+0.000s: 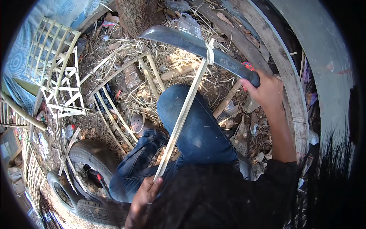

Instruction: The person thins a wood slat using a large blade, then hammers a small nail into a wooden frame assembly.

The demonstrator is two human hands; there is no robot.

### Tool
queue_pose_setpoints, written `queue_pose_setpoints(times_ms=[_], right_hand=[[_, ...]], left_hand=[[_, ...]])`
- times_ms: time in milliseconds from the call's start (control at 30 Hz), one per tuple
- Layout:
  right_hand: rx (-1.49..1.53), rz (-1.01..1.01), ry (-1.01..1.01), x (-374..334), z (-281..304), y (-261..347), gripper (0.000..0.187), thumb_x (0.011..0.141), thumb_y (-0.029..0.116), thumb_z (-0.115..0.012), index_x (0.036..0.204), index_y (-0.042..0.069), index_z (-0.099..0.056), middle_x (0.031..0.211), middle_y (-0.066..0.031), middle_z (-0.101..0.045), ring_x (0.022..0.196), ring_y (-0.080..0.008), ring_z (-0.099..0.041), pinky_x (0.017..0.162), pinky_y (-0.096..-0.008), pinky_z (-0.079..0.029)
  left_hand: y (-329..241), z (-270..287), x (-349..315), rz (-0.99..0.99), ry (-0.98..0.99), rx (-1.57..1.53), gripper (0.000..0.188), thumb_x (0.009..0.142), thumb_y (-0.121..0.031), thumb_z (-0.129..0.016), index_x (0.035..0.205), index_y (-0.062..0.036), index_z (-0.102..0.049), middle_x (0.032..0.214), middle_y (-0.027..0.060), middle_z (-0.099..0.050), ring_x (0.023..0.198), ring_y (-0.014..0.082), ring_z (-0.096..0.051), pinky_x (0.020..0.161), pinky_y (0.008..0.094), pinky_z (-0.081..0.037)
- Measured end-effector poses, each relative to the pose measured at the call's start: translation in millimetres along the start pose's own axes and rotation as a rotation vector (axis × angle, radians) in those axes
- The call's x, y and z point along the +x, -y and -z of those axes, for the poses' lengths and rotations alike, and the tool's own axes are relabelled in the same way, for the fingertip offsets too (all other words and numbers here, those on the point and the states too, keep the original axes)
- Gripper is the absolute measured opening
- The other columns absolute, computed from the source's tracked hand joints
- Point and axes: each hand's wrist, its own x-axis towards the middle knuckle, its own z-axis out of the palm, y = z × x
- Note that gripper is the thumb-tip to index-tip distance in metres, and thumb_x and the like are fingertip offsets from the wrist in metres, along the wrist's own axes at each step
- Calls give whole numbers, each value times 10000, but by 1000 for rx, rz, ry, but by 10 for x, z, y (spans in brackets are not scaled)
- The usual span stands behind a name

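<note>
My right hand (267,88) is closed round the handle of a machete (179,42), whose long dark blade reaches up and left toward a tree trunk. My left hand (147,191) grips the lower end of a pale bamboo strip (183,119) near my lap. The strip slants up across my raised knee in blue jeans (194,126). At its top end it meets the blade, where a thin curled shaving (210,52) loops over the metal. How deep the edge sits in the bamboo I cannot tell.
Split bamboo and straw litter the ground by the tree trunk (137,15). Woven bamboo lattices (53,53) stand at the far left. Old tires (91,164) lie at the lower left. A wooden plank (282,53) and a grey wall curve along the right.
</note>
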Motion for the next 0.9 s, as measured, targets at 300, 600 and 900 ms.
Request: queue_pose_setpoints(times_ms=[300, 600, 900], right_hand=[[451, -42, 310, -208, -68, 306, 553, 761, 567, -695, 675, 25, -620, 542, -117, -570, 526, -313, -611, 531, -388, -477], [-84, -601, -14, 487, 13, -626, 597, 814, 625, -590, 901, 46, -701, 702, -155, -674, 706, -327, -670, 732, -433, -502], [383, -512, 178, -112, -205, 28, 557, 851, 569, -592, 813, 21, -683, 633, -152, -605, 645, -320, -621, 647, -389, -468]], left_hand=[[101, -114, 202, -86, 99, -3, 459, 1022, -328, -434, 690, -10, -435, 562, -35, -313, 557, 84, -278, 471, 307, -256], [335, 14, 237, -116, 112, 6, 476, 1015, -395, -425, 696, -44, -462, 559, -49, -374, 535, 61, -318, 461, 282, -288], [112, 88, 476, 51, 410, -421, 449, 1020, -410, -383, 708, -88, -407, 563, -16, -355, 464, 94, -341, 426, 246, -291]])
